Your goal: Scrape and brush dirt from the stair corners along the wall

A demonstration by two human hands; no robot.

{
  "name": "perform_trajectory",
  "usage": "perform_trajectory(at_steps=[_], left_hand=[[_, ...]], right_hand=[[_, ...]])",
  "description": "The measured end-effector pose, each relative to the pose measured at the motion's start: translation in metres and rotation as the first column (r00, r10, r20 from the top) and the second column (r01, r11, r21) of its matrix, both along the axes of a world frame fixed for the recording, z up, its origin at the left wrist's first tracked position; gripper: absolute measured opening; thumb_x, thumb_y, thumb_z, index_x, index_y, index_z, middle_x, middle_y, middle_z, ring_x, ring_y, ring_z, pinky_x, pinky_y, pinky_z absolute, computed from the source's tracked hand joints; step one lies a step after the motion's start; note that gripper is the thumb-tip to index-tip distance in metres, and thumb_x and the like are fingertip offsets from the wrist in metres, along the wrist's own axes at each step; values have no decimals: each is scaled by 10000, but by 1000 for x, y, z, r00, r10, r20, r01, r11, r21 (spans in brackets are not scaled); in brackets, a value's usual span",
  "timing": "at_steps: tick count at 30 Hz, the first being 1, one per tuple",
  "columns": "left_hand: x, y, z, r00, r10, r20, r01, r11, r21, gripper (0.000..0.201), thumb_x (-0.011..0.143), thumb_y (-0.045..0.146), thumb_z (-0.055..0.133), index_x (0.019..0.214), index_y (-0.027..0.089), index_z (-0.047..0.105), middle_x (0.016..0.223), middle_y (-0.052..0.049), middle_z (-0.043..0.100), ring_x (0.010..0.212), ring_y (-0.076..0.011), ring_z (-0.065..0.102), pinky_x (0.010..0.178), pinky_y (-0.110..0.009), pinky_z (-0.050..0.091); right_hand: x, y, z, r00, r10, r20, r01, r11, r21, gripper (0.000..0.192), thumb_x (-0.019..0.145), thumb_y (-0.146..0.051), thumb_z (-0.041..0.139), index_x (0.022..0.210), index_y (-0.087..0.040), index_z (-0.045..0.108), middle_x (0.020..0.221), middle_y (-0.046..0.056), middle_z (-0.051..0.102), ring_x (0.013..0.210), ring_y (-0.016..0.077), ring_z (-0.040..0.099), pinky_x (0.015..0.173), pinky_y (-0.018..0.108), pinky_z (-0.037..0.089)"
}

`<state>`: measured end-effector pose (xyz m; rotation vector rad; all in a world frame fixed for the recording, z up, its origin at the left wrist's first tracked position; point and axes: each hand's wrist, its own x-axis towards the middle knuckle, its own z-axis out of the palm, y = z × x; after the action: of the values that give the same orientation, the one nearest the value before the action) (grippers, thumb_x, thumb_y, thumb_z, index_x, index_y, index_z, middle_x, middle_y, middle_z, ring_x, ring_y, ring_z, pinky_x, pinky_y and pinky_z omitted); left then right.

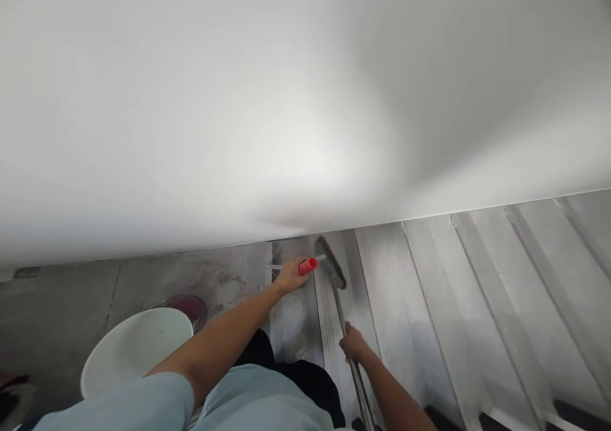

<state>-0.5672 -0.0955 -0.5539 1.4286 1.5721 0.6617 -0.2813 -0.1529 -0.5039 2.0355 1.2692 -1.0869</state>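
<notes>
left hand (290,277) gripping red-handled tool (308,265), right hand (353,344) lower on pole (344,323)

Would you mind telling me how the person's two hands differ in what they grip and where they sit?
The left hand closes around a red cylindrical handle, reaching far out toward the white wall. The right hand sits nearer the body, with its grip on a long grey metal pole that runs up to a dark flat head. Both hands are bare and closed on something.
</notes>
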Motion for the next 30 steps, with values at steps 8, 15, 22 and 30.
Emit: perform_trajectory(at_steps=[8,15,22,30], left_hand=[[-1,0,2,1000,3,-22,-3,1000,-9,285,735,87,593,988,201,658,994,-49,710,972,-235,631,896,-337,461],[-1,1,1,999,14,-38,-15,1000,-26,285,749,100,598,1006,205,661,985,-38,701,948,-219,619,881,-328,460],[-4,0,3,999,20,-37,-20,1000,-23,315,721,75,580,1003,185,668,950,-58,696,942,-236,624,860,-332,454],[-4,2,8,999,26,-38,-28,998,-63,302,753,107,588,1022,218,670,1011,-49,718,963,-234,629,875,-335,460]], right_hand=[[55,-70,50,925,-316,-210,310,949,-62,993,644,-114,477,1592,-29,193,473,-90,435,401,115,423,400,192,365],[4,-47,8,891,-426,-160,430,903,-10,944,633,-172,532,1534,-25,290,485,-100,420,391,109,423,411,198,382],[-2,-108,31,813,-450,-370,391,892,-225,1082,574,-157,473,1605,-82,156,462,-88,488,350,117,406,393,204,349],[47,-41,30,882,-418,-218,445,891,90,990,618,-181,490,1556,9,237,441,-88,433,389,139,437,410,217,371]])
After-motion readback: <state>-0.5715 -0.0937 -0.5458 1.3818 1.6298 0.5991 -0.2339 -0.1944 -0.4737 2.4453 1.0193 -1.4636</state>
